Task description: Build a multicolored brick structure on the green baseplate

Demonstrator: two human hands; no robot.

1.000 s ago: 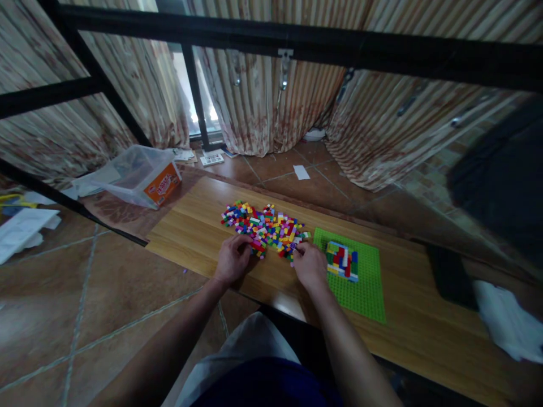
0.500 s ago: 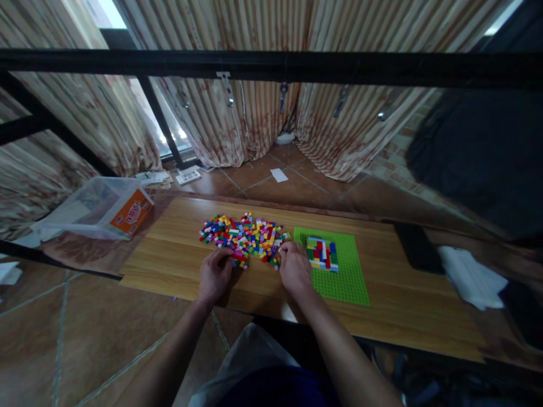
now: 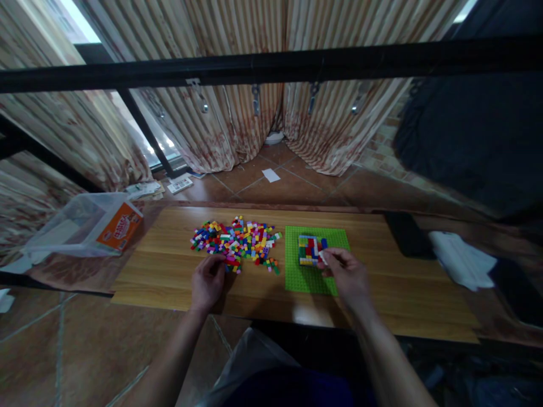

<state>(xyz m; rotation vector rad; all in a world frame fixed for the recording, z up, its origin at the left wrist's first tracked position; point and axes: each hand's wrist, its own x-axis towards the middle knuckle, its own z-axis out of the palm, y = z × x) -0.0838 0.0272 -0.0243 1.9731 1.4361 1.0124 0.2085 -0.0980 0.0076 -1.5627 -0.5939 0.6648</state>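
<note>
My right hand (image 3: pixel 350 277) is over the green baseplate (image 3: pixel 311 282), its fingertips pinched on a small white toy brick (image 3: pixel 323 257). That brick is at the right side of a low block of coloured bricks (image 3: pixel 309 249) built on the baseplate; I cannot tell whether it touches them. My left hand (image 3: pixel 207 282) rests at the near left edge of a loose pile of toy bricks (image 3: pixel 237 240). Its thumb and fingers are curled together close to some red and pink bricks (image 3: pixel 231 262), and what they hold, if anything, is hidden.
The wooden board (image 3: pixel 161 265) carries the pile and the baseplate. A clear plastic box (image 3: pixel 68 226) with an orange label stands at the left. To the right lie a dark flat object (image 3: pixel 409 234) and white paper or cloth (image 3: pixel 460 260). A black rail (image 3: pixel 237 70) crosses beyond the board.
My right hand has moved right, from the pile's edge to the built bricks on the baseplate, carrying the white brick. My left hand stays by the pile. The view has shifted slightly.
</note>
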